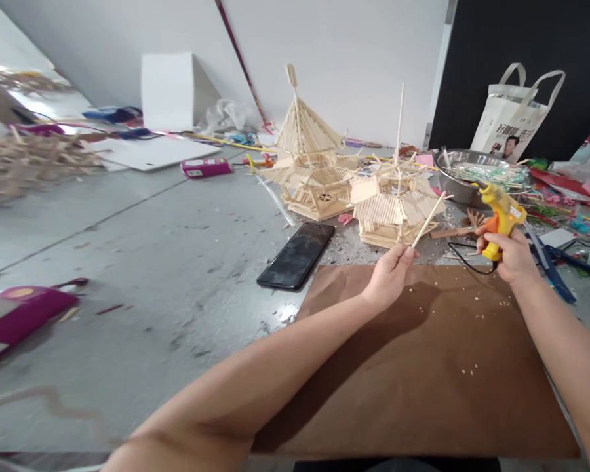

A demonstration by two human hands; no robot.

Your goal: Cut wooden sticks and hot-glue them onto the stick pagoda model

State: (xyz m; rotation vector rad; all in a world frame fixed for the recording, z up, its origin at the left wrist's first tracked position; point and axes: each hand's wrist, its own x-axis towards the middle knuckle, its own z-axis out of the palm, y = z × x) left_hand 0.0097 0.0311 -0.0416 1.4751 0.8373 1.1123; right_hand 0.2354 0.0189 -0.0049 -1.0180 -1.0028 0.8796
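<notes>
Over the brown sheet [423,380], pinching a pale stick [427,221] in the left hand [389,274], gripping a yellow glue gun [505,213] in the right hand [511,252]; holding the stick before the smaller wooden pavilion [386,208], perhaps touching it.

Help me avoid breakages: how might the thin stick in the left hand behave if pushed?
The stick looks straight beyond the left hand, so it's probably stiff. Being thin, it's likely light and might snap.
</notes>
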